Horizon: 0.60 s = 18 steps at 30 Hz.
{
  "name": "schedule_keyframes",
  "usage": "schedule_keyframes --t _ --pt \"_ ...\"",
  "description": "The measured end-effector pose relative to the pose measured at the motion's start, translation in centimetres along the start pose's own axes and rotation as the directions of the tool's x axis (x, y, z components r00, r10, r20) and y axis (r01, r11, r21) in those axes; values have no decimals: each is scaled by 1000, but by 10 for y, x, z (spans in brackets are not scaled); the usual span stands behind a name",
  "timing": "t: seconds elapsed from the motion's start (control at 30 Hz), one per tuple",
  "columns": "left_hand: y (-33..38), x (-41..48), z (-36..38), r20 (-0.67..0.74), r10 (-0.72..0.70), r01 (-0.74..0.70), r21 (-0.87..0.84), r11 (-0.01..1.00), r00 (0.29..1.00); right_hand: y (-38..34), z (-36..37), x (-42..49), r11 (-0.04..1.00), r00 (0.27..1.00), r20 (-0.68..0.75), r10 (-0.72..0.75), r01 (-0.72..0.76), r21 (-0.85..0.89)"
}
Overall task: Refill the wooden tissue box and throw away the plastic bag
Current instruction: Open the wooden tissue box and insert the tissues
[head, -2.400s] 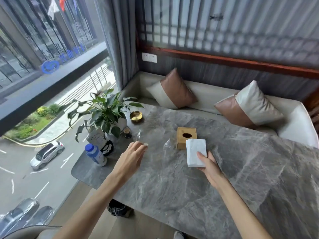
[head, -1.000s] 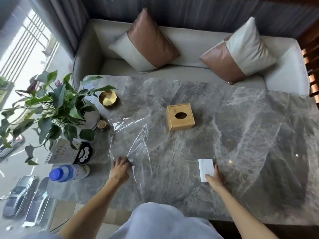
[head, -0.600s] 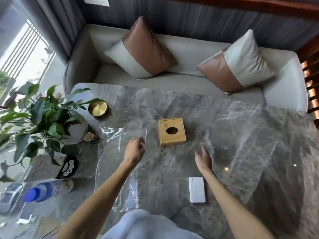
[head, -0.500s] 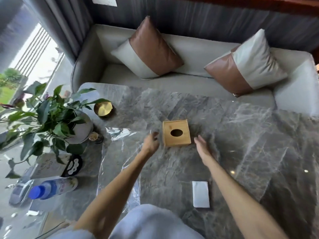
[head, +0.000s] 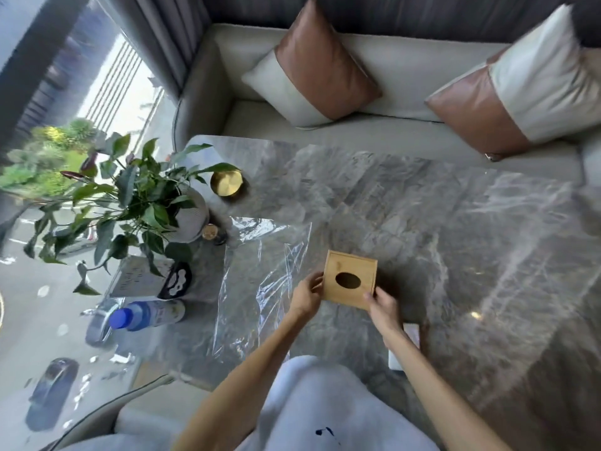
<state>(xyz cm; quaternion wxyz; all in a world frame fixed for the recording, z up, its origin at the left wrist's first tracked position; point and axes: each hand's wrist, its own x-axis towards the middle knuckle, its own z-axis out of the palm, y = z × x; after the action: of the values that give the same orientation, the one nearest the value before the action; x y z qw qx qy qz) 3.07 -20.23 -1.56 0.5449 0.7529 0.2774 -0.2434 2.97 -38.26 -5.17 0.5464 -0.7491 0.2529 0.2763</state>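
Both hands grip the wooden tissue box (head: 350, 280) over the grey marble desk (head: 455, 222). The left hand (head: 305, 294) clasps its left side with fingers curled onto the edge, and the right hand (head: 383, 304) holds its near right corner, thumb on the top face. The box shows its top face with the dark oval opening, and it looks tilted a little toward the camera; whether it rests on the desk or is raised off it cannot be told.

Just left of the box lies the clear plastic bag (head: 260, 281) — flattened and crinkled, spread across the desk from the far left down to the near edge. The white tissue pack (head: 413, 333) lies on the desk near the right forearm, which covers much of it.

On the far left of the desk stands a potted plant (head: 140, 196) in a pale ribbed pot, with a small gold dish (head: 226, 185) just beyond it to the right and a small dark jar (head: 214, 234) beside the pot. Nearer along the left edge stand a card sign (head: 136, 278) and a bottle with a blue cap (head: 146, 315) (it appears to lie on its side).

Beyond the desk runs a cream bench sofa (head: 406, 56) carrying two cushions in brown and white — one (head: 312, 63) toward the left, the other (head: 520, 83) at the far right.
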Motion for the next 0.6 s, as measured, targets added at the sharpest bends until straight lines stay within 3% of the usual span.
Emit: schedule_keyframes --t 0.1,0.23,0.33,0.4,0.43,0.5,0.53,0.6 --pt "-27 -31 8 -2 -4 4 64 998 1000 32 -4 -28 999 999 5 40 -40 -27" --pt "-48 -55 18 4 -23 23 -1 1000 1000 50 -10 -46 998 999 7 50 -49 -49" --pt "-53 -58 17 35 -33 36 -94 995 999 47 -12 -53 986 1000 9 10 -8 -164" --pt "-53 -58 15 62 -44 53 -154 987 997 45 -12 -58 951 994 16 -107 107 -292" --pt "-53 -57 15 73 -36 48 -171 984 997 44 -13 -59 889 978 49 -205 207 -409" --pt "-51 -56 15 82 -18 34 -201 979 997 44 -18 -58 629 914 184 -363 386 -675" --pt "-50 -56 16 79 -11 27 -209 978 997 45 -20 -57 485 885 255 -390 433 -760" --pt "-50 -55 15 74 -4 19 -200 980 997 47 -25 -55 313 857 327 -398 462 -830"
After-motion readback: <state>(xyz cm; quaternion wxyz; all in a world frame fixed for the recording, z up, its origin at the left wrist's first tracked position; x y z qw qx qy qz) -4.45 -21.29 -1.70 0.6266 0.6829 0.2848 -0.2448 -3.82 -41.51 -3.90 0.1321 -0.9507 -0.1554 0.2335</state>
